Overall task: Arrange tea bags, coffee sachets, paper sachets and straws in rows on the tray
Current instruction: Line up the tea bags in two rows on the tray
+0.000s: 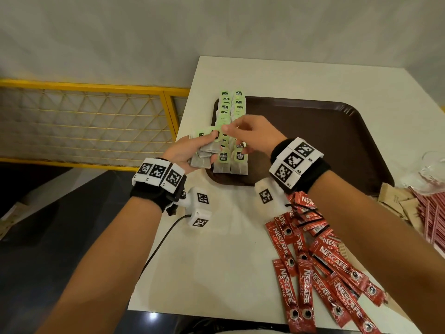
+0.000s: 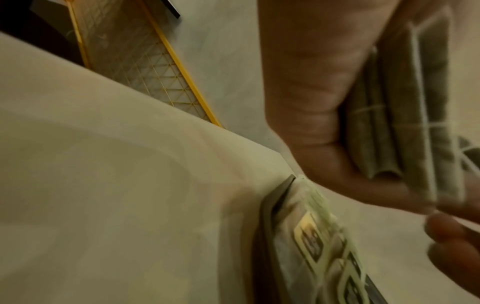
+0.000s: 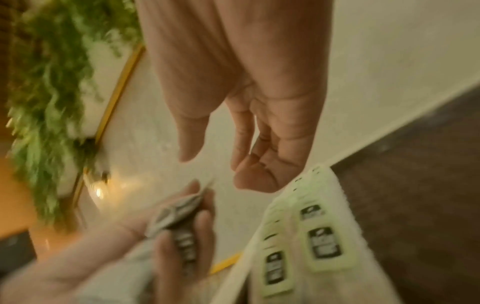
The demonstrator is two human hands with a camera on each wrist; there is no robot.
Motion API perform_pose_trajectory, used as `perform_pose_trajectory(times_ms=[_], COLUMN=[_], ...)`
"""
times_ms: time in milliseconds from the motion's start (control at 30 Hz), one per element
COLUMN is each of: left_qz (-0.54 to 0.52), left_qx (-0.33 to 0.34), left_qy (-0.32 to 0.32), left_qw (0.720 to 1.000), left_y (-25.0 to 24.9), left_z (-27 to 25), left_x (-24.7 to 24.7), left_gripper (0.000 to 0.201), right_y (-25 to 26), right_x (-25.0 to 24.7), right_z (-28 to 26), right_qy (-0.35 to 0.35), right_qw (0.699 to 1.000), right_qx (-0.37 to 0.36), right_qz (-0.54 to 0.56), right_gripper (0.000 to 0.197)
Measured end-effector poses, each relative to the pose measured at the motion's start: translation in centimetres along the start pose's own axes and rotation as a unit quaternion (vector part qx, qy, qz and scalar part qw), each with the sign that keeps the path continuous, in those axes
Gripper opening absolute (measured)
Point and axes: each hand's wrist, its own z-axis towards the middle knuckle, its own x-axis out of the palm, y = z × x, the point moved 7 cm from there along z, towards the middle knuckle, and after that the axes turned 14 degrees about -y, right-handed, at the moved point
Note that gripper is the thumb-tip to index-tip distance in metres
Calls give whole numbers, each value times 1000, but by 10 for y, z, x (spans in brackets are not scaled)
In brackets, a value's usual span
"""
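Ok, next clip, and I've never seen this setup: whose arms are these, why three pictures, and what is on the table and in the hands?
No machine here: a person works bare-handed, wearing wristbands with black-and-white marker squares. The large picture comes from a camera on the head, looking down; the other two come from cameras on each wrist, looking along the hand, so they are close and blurry.

On the white table lies a brown tray. Two rows of tea bags with green tags already run along its left edge. Red coffee sachets lie loose on the table nearer the person; brown paper sachets and red-striped straws sit at the right edge.

The left hand grips a small stack of tea bags. The right hand reaches to that stack; the wrist view shows nothing in its fingers.
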Motion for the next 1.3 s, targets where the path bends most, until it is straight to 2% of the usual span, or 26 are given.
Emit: perform_pose_trajectory(times_ms=[100,267,400,467,567,733,800,900,1000,1067,1167,1233,1300], left_qz=[-28,-72,-68,-51,-42,-45,-41,11,117,182,287,348,341], left_qx=[-11,-16,2,16,22,1,-4,-2,8,17,47,79,83], left_qy=[13,44,56,39,-12,-33,-29,-51,-73,-90,-97,-92,-110], left_qw=[999,996,996,998,999,998,999,999,990,979,952,930,930], left_y=[4,2,3,3,7,14,15,13,14,15,12,9,8], left_z=[-6,-16,-19,-19,-16,-13,-13,-12,-10,-8,-8,-7,-4], left_x=[10,10,5,3,-2,-6,-8,-17,-25,-30,-28,-22,-18], left_gripper=[23,17,19,18,15,11,24,34,47,35,16,16,16], right_y=[-3,-14,-15,-14,-14,-13,-15,-20,-27,-36,-51,-57,-61], right_x=[17,9,7,11,16,22,22,20,16,14,12,12,13], right_z=[-5,-5,-9,-12,-15,-20,-20,-19,-21,-22,-25,-24,-23], right_qy=[54,19,67,97,99,110,106,89,80,87,94,86,77], right_qw=[995,979,958,954,957,951,954,961,964,966,970,973,978], right_qx=[38,88,112,116,122,141,143,148,161,178,202,204,194], right_qz=[80,183,255,259,244,252,241,218,194,168,100,57,15], right_gripper=[40,9,11,15,21,30,25,24,30,32,15,15,18])
